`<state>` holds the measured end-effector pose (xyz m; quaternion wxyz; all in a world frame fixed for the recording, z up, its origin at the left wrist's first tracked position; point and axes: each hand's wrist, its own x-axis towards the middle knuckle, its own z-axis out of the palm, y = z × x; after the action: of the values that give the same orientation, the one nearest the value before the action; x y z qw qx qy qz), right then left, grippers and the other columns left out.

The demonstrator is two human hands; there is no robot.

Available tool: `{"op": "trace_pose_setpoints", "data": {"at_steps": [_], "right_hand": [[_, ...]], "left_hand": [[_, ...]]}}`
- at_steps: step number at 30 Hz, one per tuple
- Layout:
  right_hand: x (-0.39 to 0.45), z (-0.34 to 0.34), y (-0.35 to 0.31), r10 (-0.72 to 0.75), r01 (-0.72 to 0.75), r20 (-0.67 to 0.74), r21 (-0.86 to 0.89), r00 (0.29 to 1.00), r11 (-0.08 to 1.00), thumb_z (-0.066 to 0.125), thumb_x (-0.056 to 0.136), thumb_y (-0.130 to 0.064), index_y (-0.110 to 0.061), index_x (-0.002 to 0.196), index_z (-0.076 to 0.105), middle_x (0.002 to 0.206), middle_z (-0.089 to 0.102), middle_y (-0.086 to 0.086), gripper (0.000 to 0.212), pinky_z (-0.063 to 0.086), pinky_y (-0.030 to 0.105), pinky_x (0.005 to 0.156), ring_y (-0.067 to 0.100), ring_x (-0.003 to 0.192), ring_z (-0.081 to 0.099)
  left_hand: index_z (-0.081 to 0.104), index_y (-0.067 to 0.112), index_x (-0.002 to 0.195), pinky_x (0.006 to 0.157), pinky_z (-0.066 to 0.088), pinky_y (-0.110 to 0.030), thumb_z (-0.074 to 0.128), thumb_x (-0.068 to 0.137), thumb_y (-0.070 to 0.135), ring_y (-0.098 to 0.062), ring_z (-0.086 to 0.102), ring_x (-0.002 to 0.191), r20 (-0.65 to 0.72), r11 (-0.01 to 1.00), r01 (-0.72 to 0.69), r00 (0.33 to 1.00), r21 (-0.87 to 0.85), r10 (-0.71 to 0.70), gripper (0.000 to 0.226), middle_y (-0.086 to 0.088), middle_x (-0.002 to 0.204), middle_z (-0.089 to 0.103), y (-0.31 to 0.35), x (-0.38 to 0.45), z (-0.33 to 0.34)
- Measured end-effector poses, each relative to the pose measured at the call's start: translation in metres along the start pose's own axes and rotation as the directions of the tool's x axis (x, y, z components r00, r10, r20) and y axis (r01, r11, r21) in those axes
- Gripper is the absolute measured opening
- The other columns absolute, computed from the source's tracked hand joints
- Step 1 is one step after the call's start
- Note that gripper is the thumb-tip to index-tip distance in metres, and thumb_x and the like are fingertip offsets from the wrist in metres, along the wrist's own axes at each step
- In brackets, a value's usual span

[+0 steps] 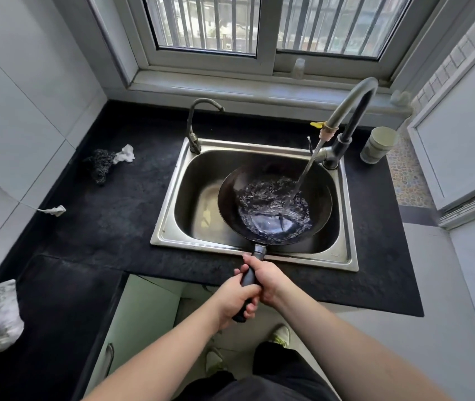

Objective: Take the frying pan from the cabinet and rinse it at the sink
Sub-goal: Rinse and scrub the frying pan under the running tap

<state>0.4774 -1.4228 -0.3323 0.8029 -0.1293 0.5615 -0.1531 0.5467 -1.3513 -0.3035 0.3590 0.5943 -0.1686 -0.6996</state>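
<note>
frying pan (275, 204) sits inside the steel sink (169, 215), bowl toward the right side of the basin, handle (249, 280) projecting over the front rim toward the person. both hands closed on the handle: right hand (268, 280) nearer the pan, left hand (236, 299) behind it toward the handle end. tall tap (346, 117) running; stream lands in the right part of the pan, water pooled and churning across the bottom

judgement: rinse step under way, cabinet step done

risks from here:
- pan fills and gets heavier; long handle gives leverage against the wrists, so a wet grip could let it roll and dump water over the front rim onto the black counter (100, 215) or the floor
- stream hitting the sloped wall could splash out toward the cup (378, 144) beside the tap
- tipping to drain: pan edge may strike the tap base or the small second spout (198, 123) at the back left

scrubber and rag (109, 163) lie on the counter, well apart from the sink
</note>
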Motion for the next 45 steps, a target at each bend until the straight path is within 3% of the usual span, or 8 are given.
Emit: {"op": "trace_pose_setpoints", "data": {"at_steps": [5,11,15,17,21,31,39,45], "right_hand": [[0.000,0.001,0.003,-0.045,0.043,-0.084,-0.027,0.995,0.999,0.053,0.099,-0.018,-0.010,0.073,0.047,0.059,0.051,0.002,0.028,0.049,0.020,0.042,0.012,0.045,0.061],[-0.006,-0.002,-0.001,-0.013,0.010,-0.046,-0.057,0.999,0.998,0.052,0.099,-0.026,-0.010,0.068,0.047,0.073,0.053,0.007,0.035,0.041,0.015,0.034,0.011,0.037,0.060],[-0.010,0.000,-0.003,0.031,-0.030,0.036,-0.039,0.999,0.999,0.051,0.098,-0.033,-0.013,0.061,0.047,0.070,0.057,0.005,0.042,0.044,0.017,0.040,0.012,0.042,0.060],[-0.009,0.002,-0.002,0.057,-0.057,0.094,0.004,0.994,0.998,0.051,0.097,-0.038,-0.015,0.056,0.047,0.064,0.061,0.004,0.047,0.046,0.025,0.052,0.014,0.046,0.060],[-0.004,0.006,0.007,0.040,-0.052,0.157,0.078,0.987,0.996,0.052,0.097,-0.035,-0.015,0.051,0.048,0.057,0.060,0.002,0.050,0.043,0.027,0.070,0.015,0.054,0.057],[0.005,0.028,0.022,-0.062,0.070,0.142,-0.053,0.988,0.996,0.056,0.094,-0.022,-0.014,0.060,0.040,0.073,0.045,0.007,0.038,0.051,0.021,0.054,0.014,0.055,0.059],[0.007,0.033,0.021,-0.106,0.126,0.147,-0.130,0.983,0.984,0.052,0.095,-0.016,-0.015,0.059,0.039,0.064,0.040,0.007,0.038,0.051,0.027,0.062,0.019,0.057,0.055],[0.010,0.041,0.013,-0.116,0.132,0.136,-0.118,0.984,0.984,0.054,0.094,-0.016,-0.015,0.068,0.036,0.047,0.036,-0.001,0.031,0.048,0.036,0.069,0.019,0.052,0.053]], "left_hand": [[0.039,0.009,0.081,0.034,0.027,-0.013,0.040,0.094,-0.005,-0.007,0.035,0.033,0.062,0.990,0.039,0.998,-0.136,-0.031,0.020,-0.004,0.053,0.042,-0.004,-0.003,0.000],[0.036,0.012,0.090,0.035,0.028,-0.013,0.040,0.094,-0.005,-0.007,0.036,0.035,0.079,0.984,0.051,0.996,-0.172,-0.038,0.017,-0.004,0.054,0.043,-0.001,-0.003,0.003],[0.038,0.009,0.093,0.036,0.031,-0.015,0.042,0.090,-0.005,-0.010,0.038,0.036,0.026,0.998,0.019,1.000,-0.061,-0.017,0.015,-0.007,0.056,0.044,0.003,-0.004,0.002],[0.040,0.009,0.095,0.036,0.033,-0.017,0.043,0.088,-0.004,-0.011,0.040,0.036,-0.010,1.000,0.000,1.000,0.014,0.000,0.015,-0.008,0.058,0.045,0.005,-0.005,-0.001],[0.038,0.007,0.099,0.036,0.037,-0.019,0.045,0.085,-0.003,-0.014,0.044,0.035,-0.057,0.993,-0.040,0.997,0.108,0.046,0.018,-0.009,0.057,0.048,0.003,-0.009,-0.010],[0.043,0.011,0.086,0.037,0.039,-0.020,0.047,0.088,0.008,-0.016,0.049,0.035,-0.099,0.919,-0.114,0.982,0.378,0.162,0.005,-0.006,0.054,0.054,-0.007,-0.019,-0.036],[0.047,0.006,0.090,0.037,0.039,-0.022,0.048,0.089,0.009,-0.015,0.049,0.032,-0.123,0.900,-0.175,0.963,0.399,0.241,0.004,-0.005,0.047,0.053,-0.015,-0.017,-0.036],[0.047,0.011,0.080,0.036,0.042,-0.024,0.049,0.089,0.009,-0.019,0.049,0.032,-0.147,0.868,-0.213,0.940,0.448,0.307,0.010,-0.013,0.050,0.057,-0.014,-0.012,-0.035]]}}
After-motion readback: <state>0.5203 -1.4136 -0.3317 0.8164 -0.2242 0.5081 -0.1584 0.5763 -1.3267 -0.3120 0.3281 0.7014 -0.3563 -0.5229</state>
